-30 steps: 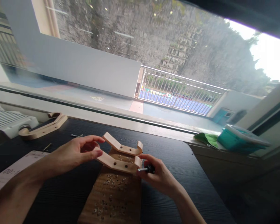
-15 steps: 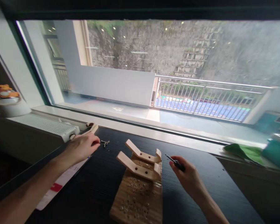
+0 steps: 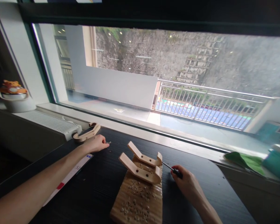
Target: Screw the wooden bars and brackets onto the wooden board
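Observation:
My left hand (image 3: 96, 143) reaches to the small pile of screws (image 3: 109, 142) on the black table. Its thumb and fingers are pinched together at the pile's near side, and what is between them is hidden. My right hand (image 3: 186, 178) is closed around the dark handle of a screwdriver (image 3: 169, 167), whose shaft points left towards the board. Two bent wooden hooks, a rear one (image 3: 146, 158) and a front one (image 3: 141, 174), lie across a wooden board (image 3: 137, 199) pitted with many small holes. Each hook shows two drilled holes.
More wooden hooks (image 3: 87, 134) lie at the table's back left corner, beside a white radiator (image 3: 49, 121). A phone with a lit screen (image 3: 70, 175) lies under my left forearm. A green cloth (image 3: 244, 160) and a teal container (image 3: 277, 160) stand by the window at right.
My left hand has moved right, from beside the wooden hooks at the back left to the screws. My right hand, with the screwdriver, has shifted only slightly. The view has tilted a little.

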Demonstrator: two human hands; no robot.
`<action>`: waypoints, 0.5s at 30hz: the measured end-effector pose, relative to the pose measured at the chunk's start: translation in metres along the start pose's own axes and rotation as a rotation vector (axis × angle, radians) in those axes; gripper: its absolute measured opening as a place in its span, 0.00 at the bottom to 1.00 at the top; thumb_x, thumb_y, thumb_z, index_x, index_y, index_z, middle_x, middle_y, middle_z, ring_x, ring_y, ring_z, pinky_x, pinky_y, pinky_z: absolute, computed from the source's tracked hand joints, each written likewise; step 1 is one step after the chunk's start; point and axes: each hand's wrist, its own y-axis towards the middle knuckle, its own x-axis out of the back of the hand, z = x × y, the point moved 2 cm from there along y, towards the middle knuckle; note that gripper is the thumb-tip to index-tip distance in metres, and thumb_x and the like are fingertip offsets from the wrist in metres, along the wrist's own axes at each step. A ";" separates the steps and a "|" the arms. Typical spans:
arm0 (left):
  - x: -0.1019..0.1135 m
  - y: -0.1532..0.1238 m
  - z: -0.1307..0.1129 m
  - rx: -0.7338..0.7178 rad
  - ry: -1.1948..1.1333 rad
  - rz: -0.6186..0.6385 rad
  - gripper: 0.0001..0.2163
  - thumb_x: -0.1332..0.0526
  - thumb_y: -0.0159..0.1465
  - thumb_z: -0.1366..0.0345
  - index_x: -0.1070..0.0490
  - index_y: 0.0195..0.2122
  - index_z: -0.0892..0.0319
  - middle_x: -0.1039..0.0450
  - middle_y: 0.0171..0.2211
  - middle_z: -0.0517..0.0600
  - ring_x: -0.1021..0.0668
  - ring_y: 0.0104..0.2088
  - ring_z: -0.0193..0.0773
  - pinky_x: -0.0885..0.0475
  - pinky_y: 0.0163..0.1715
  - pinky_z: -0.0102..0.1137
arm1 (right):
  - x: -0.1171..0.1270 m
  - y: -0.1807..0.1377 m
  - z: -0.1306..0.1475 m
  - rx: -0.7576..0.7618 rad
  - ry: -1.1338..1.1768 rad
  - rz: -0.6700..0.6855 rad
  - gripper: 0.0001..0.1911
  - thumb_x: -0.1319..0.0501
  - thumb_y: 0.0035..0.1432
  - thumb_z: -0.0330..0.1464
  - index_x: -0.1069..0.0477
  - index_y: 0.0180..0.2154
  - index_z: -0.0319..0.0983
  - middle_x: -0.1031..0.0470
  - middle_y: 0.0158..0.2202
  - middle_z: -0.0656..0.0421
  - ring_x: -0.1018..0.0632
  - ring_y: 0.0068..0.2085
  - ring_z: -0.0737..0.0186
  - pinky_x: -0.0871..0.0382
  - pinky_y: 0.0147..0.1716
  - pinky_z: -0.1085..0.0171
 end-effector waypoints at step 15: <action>-0.006 -0.002 -0.007 0.045 0.016 -0.009 0.06 0.42 0.48 0.61 0.30 0.21 0.58 0.26 0.22 0.51 0.23 0.28 0.43 0.38 0.27 0.31 | 0.005 -0.001 0.005 -0.012 -0.079 0.064 0.15 0.48 0.55 0.37 0.28 0.42 0.42 0.22 0.36 0.55 0.23 0.39 0.54 0.36 0.36 0.62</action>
